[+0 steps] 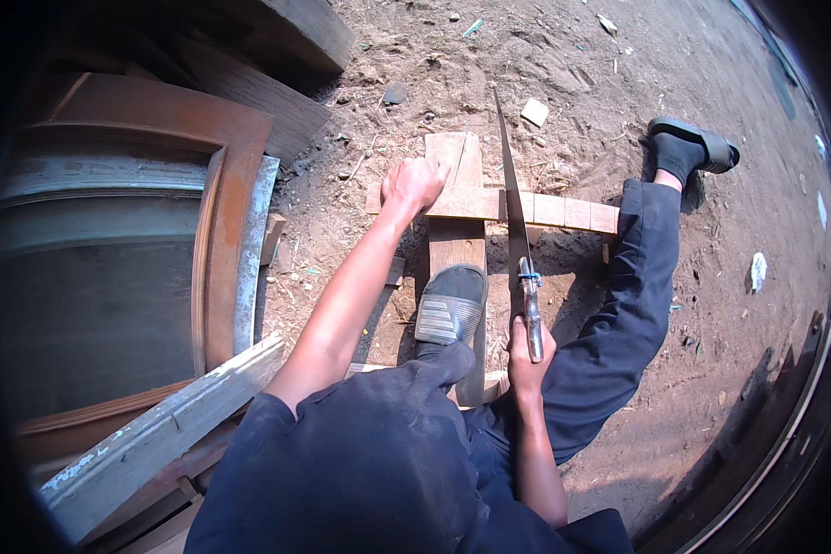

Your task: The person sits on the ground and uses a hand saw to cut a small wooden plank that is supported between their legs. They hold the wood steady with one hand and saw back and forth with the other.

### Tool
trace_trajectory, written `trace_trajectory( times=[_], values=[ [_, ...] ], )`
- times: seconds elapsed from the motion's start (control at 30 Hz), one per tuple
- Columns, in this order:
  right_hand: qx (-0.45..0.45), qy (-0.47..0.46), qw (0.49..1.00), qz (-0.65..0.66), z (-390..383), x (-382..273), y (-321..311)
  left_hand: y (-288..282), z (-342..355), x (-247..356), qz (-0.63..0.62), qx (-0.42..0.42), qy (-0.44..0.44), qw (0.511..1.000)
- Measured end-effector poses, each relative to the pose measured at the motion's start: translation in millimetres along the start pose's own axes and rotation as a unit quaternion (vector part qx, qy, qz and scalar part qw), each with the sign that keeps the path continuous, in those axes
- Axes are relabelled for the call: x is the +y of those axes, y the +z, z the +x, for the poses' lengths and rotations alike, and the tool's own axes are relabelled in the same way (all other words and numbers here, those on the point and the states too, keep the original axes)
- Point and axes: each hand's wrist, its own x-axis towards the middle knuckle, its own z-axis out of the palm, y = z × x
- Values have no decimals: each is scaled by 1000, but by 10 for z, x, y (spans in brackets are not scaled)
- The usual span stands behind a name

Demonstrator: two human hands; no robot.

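Note:
A thin wooden strip (483, 203) lies crosswise over a wider wooden board (452, 152); several lines cross its right part. My left hand (414, 185) is closed over the strip near its left end, pressing it against the board. The fingertips are mostly hidden. My right hand (532, 355) is wrapped round the handle of a hand saw (513, 189), with blue binding where handle meets blade. The long blade points away from me and crosses the strip just right of the board. My sandalled foot (451, 300) rests on the board, nearer me than the strip.
At left lean a brown wooden frame (235, 249) and weathered planks (171, 429), with a thick beam (309, 32) behind. My other leg (628, 305) stretches out right, beside the strip's end. A pale scrap (535, 113) and debris lie on the dirt ground (720, 369).

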Motion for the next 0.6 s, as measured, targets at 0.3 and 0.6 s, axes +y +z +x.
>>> trace_trajectory(
  times=[0.3,0.6],
  values=[
    [-14,6,1000,-3,-230,-60,-22,28,75,-2,0,-8,9,1000],
    [8,-58,998,33,504,-85,364,-1,69,102,3,-5,18,1000]
  ],
)
